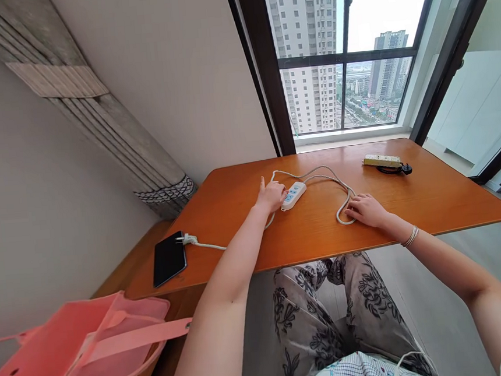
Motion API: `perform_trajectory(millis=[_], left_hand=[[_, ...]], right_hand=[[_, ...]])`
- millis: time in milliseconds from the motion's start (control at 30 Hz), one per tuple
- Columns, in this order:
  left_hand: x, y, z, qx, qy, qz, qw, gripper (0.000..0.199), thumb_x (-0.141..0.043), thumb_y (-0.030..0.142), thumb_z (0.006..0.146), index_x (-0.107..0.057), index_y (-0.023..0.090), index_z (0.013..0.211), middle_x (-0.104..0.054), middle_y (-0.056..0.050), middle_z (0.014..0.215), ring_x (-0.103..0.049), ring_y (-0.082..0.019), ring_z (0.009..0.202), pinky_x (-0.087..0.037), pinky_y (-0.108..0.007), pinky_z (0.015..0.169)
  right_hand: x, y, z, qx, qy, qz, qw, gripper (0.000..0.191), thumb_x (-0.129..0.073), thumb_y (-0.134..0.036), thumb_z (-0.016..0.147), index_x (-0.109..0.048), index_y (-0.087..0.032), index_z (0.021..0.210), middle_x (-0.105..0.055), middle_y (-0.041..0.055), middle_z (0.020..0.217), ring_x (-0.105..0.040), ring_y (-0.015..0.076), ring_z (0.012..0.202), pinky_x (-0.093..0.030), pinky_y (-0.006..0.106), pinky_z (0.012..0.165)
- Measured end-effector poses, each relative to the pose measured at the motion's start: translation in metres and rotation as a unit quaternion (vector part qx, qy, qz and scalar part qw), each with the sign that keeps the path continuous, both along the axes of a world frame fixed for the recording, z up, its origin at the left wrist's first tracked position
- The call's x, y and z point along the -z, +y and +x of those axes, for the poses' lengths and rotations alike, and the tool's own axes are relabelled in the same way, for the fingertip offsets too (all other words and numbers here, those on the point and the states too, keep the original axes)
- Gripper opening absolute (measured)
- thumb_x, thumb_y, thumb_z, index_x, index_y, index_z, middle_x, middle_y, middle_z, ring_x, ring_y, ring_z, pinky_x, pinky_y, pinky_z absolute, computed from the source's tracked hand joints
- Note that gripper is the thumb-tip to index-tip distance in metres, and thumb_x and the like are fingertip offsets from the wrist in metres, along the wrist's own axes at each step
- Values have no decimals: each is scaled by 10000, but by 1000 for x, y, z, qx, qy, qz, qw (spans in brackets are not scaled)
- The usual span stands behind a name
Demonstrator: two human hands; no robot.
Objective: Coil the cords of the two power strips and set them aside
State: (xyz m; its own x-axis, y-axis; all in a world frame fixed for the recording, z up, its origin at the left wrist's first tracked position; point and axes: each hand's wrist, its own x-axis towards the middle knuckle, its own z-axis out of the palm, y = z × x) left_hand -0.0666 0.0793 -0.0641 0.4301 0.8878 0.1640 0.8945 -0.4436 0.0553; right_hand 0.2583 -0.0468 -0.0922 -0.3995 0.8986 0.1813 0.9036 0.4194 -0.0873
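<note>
Head view, looking down: on an orange-brown table (435, 195), a white power strip (294, 196) lies at 3 o'clock from the left hand (272, 195), just beside it and clearly the nearer hand. The strip's long axis slants from 7 o'clock to between 1 and 2. The left hand's thumb stands apart, its other fingers bent at the strip's near end; whether they touch is unclear. The right hand (366, 210) rests curled at a loop of white cord (339, 218), grip unclear; from it, the strip sits toward 10 o'clock.

No readable text, labels, brands, numbers or signs on anything in view.
</note>
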Motion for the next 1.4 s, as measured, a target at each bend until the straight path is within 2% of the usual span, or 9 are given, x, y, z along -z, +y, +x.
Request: perform_trajectory(millis=[167,433,533,667,767,933,1033,1200,1400], left_hand=[[3,-8,25,-57,88,-12,994,649,-447,621,868,-620,104,1221,-721,-204,1095,-605,-362,1173,61,-673,1177],[-2,-32,47,-99,-21,-20,995,596,-555,458,799,-562,122,1290,-650,-208,1232,-619,-386,1144,39,-724,1155],[-6,-50,46,-79,-112,22,990,586,-604,396,782,-543,164,1317,-573,-175,1304,-596,-350,1177,-73,-678,1200],[-7,-76,31,-53,-314,78,945,604,-692,319,702,-552,195,1277,-522,-124,1222,-604,-301,1138,-478,-491,1052],[-8,-96,15,-34,-440,139,886,596,-712,329,705,-530,222,1263,-517,-111,1243,-587,-290,1152,-531,-443,957],[-8,-132,6,20,-544,155,824,636,-724,390,742,-463,267,1309,-587,-94,1233,-613,-249,1073,-553,-383,863],[1,-152,16,80,-555,156,813,653,-759,384,720,-468,267,1293,-600,-103,1225,-627,-251,1057,-560,-382,847],[28,-176,42,164,-579,165,782,655,-760,346,727,-457,276,1303,-593,-110,1221,-638,-264,1073,-560,-414,867],[42,-195,56,173,-639,-14,749,697,-796,390,730,-367,326,1276,-608,-80,1182,-661,-175,849,-561,-324,710]], right_hand=[[1,-12,-9,-51,33,-10,998,399,-663,-587,856,-675,-189,881,-710,92,1002,-619,253,995,-378,399,951],[6,-15,-8,-69,212,-8,975,191,-459,-344,980,-541,-211,871,-666,84,923,-619,208,865,-454,379,862],[5,-7,-2,-3,489,4,872,250,-456,-468,972,-473,-239,874,-627,10,789,-624,176,748,-499,349,786],[2,7,13,79,772,38,630,316,-595,-529,856,-455,-245,852,-558,-50,729,-639,135,712,-563,339,799],[1,10,31,134,816,41,560,238,-621,-425,809,-472,-247,863,-544,-51,717,-660,142,762,-572,355,852],[0,-4,49,165,639,2,752,117,-564,-333,794,-558,-221,826,-660,73,944,-640,260,1057,-501,460,989],[-9,-15,41,129,523,83,838,328,-562,-407,852,-603,-216,1115,-619,135,1268,-544,307,1246,-444,519,1054],[-37,-21,10,12,430,203,880,710,-590,-516,909,-325,-233,1503,-379,152,1551,-373,286,1434,-331,516,1172],[-60,-21,-11,-6,490,182,852,398,-375,-509,1014,-632,-210,1066,-664,75,950,-618,201,841,-525,384,823]])
